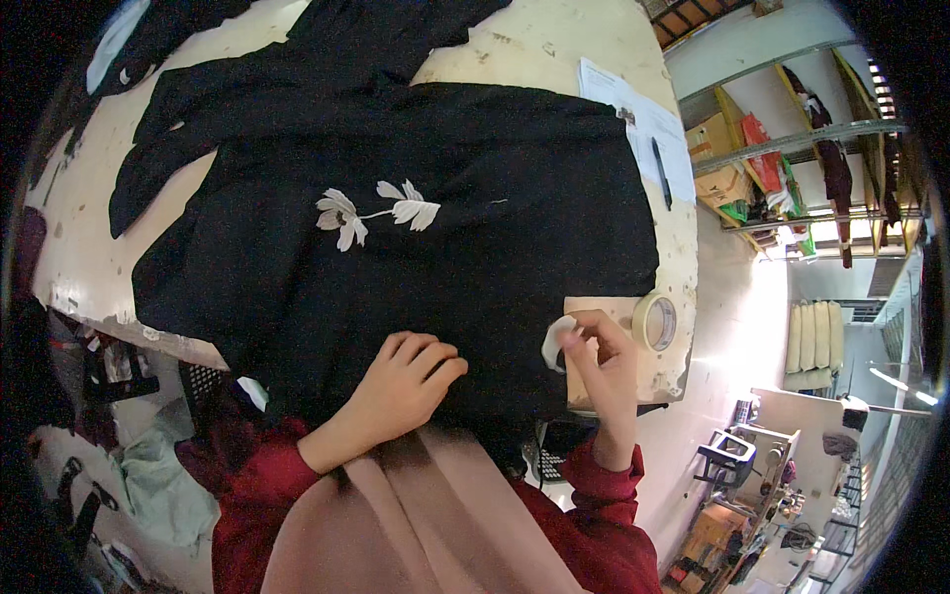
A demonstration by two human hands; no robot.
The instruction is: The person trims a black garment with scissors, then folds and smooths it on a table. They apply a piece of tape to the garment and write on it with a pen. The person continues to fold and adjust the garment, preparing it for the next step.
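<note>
A black garment lies spread over the pale table, with two white embroidered flowers on it. My left hand rests on its near part, palm down, the fingers loosely bent and a little apart, with nothing seen in them. At the garment's near right edge, my right hand pinches a small white piece between thumb and fingers. Whether that piece is chalk, cloth or tape I cannot tell. Just right of this hand sits a roll of cream tape.
Printed papers and a dark pen lie at the table's far right. More black cloth covers the far left. Past the right edge are shelves with boxes and cloth. Pale cloth lies below the left edge.
</note>
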